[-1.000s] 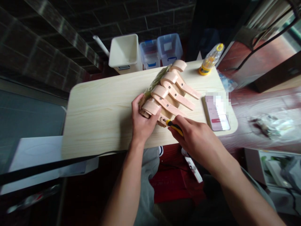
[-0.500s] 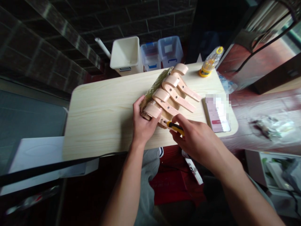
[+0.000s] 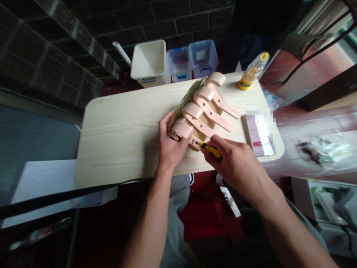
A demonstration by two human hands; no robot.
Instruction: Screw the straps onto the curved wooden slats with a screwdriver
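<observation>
On the light wooden table (image 3: 117, 137) lies a block-like wooden assembly (image 3: 208, 121), its left side covered in something greenish and shiny. Several pale curved wooden arms, dotted with dark screw heads, are fixed along it. My left hand (image 3: 173, 149) is closed around the assembly's near end, thumb by the nearest curved arm (image 3: 182, 129). Gripped in my right hand (image 3: 232, 156) is a yellow and black screwdriver (image 3: 210, 149). Its tip meets the nearest arm at a screw hole, just right of my left thumb; the screw itself is too small to make out.
A phone (image 3: 260, 136) lies on the table's right side. Behind it stands a clear bottle with yellow ends (image 3: 253, 72). Beyond the far edge are a cream bin (image 3: 149, 61) and two clear plastic boxes (image 3: 203, 56). An open white drawer (image 3: 304, 201) is at lower right.
My right fingers have shifted along the screwdriver handle and the handle has turned slightly. The left hand keeps its hold on the assembly. The whole view has moved a little.
</observation>
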